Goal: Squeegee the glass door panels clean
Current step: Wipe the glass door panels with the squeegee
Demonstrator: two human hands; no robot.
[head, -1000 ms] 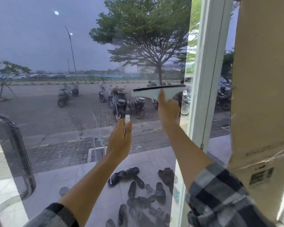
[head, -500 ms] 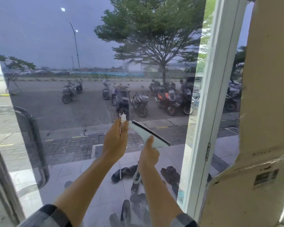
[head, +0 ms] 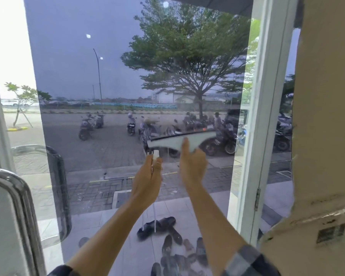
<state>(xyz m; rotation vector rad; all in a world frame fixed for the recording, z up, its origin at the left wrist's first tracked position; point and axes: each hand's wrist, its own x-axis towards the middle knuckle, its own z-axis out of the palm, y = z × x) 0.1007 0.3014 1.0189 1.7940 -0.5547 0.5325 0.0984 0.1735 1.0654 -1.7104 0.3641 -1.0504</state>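
Both arms are raised against the tinted glass door panel (head: 84, 120), and the right hand (head: 192, 162) has its grip closed around the pale squeegee (head: 179, 141) — the forefinger laid up its back, the dark rubber blade along the top edge pressed to the glass roughly level, tilting up slightly to the right. The handle itself is hidden inside the fist. Just beside it, the left hand (head: 147, 182) is wrapped around a small spray bottle (head: 155, 154); only its white nozzle top pokes out above the fingers, touching or nearly touching the squeegee's left end, and whatever label the bottle carries is covered. Thin wet runs trail down the glass below the hands. To the right stands the white door frame (head: 265, 116) with a hinge low on it, and against it leans a tall cardboard box (head: 325, 136) with tape across it and a dark printed label (head: 330, 234) — too blurred to read. A chrome pull handle (head: 18, 206) is cut off at the left edge. Through the glass, parked motorbikes (head: 88, 126), a big tree (head: 191, 62), and scattered sandals (head: 159, 226) on the tiled porch; number plates are too small to make out. Plaid sleeves show at the bottom.
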